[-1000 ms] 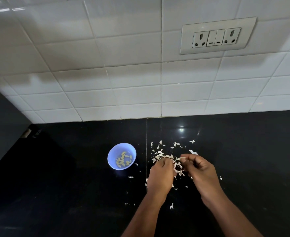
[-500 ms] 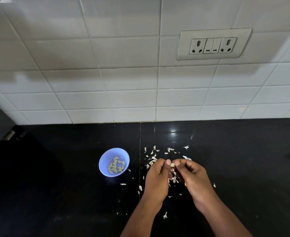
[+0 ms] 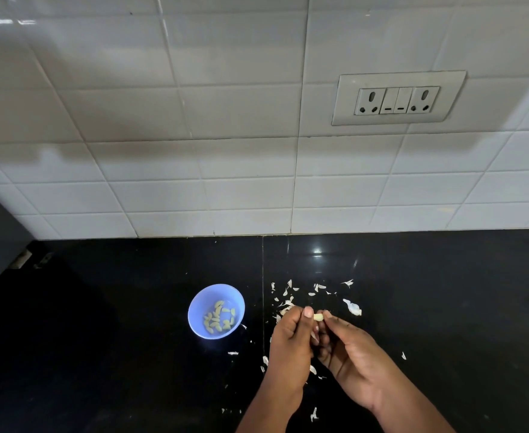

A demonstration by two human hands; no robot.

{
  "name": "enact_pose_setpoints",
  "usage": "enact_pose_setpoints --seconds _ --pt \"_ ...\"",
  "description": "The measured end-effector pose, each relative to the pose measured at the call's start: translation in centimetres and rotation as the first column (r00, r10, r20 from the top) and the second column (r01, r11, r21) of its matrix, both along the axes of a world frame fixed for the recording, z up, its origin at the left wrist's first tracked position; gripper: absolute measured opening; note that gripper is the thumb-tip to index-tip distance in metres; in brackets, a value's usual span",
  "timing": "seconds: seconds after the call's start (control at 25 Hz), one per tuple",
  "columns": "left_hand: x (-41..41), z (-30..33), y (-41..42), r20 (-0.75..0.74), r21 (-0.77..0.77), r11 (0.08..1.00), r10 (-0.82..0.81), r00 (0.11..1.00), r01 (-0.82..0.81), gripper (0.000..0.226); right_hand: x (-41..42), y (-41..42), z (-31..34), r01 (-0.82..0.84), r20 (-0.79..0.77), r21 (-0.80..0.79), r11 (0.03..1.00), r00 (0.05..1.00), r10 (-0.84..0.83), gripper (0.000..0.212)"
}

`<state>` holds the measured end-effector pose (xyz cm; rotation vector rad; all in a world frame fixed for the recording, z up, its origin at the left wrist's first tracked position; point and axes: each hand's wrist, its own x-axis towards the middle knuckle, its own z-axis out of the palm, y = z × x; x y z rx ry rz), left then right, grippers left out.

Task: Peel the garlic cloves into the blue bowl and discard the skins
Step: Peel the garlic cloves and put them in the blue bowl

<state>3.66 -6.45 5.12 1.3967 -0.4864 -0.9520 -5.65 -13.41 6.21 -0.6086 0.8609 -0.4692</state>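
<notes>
- Garlic clove [image 3: 318,317]: a small pale piece pinched between the fingertips of both hands, held above the black surface [image 3: 444,307], just right of the blue bowl [image 3: 239,303].
- Left hand [image 3: 289,342]: fingers curled, thumb tip pressed to the clove's left end.
- Right hand [image 3: 350,354]: fingers curled inward, fingertips gripping the clove's right end; the two hands are touching at the fingers.
- Blue bowl: stands upright on the surface, left of the hands and apart from them, with a cluster of peeled cloves [image 3: 219,318] lying in its bottom.
- Skins [image 3: 352,307]: white flakes scattered over the surface around and beyond the hands, a few near the bowl and some close to the wrists.
- Behind the surface rises a white tiled wall [image 3: 194,120] carrying a socket plate [image 3: 397,98] with two outlets and two switches.
</notes>
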Motion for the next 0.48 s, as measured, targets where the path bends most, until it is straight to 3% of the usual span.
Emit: enact_pose_setpoints --seconds 0.2,0.4,0.48 --pt "0.4 -0.3 0.5 -0.030 -0.029 0.999 0.013 0.999 -0.014 0.033 0.5 0.9 -0.6 0.050 0.052 0.063 0.997 0.997 -0.053 0.018" --pt "0.6 -0.5 1.0 -0.012 -0.038 0.998 0.049 0.999 -0.049 0.032 0.6 1.6 -0.8 0.033 -0.109 -0.302 0.953 0.992 -0.070 0.022" --pt "0.5 -0.6 1.1 -0.004 -0.052 0.997 0.054 0.999 -0.055 0.032 0.6 1.7 -0.8 0.029 -0.129 -0.350 0.936 0.989 -0.078 0.021"
